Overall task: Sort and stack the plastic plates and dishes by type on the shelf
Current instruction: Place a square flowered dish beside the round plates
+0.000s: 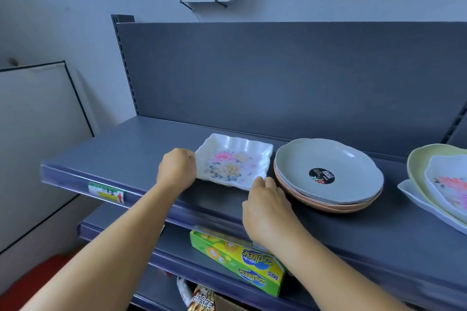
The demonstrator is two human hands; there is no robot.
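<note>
Both forearms reach in from bottom of frame. Left hand (177, 169) curled on left edge of white flowered square dish (233, 161), right hand (265, 207) w/ fingers curled at its front right corner; dish sits flat on grey shelf (126, 149), centre frame. Just right: stack of round plates (328, 174), grey on top. More dishes (439, 179) far right edge.

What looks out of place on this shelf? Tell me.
The pile at the right edge is mixed: a floral dish sits in a green plate, on a white dish. Its match, the square floral dish, lies apart between both hands. The round stack looks tidy.
</note>
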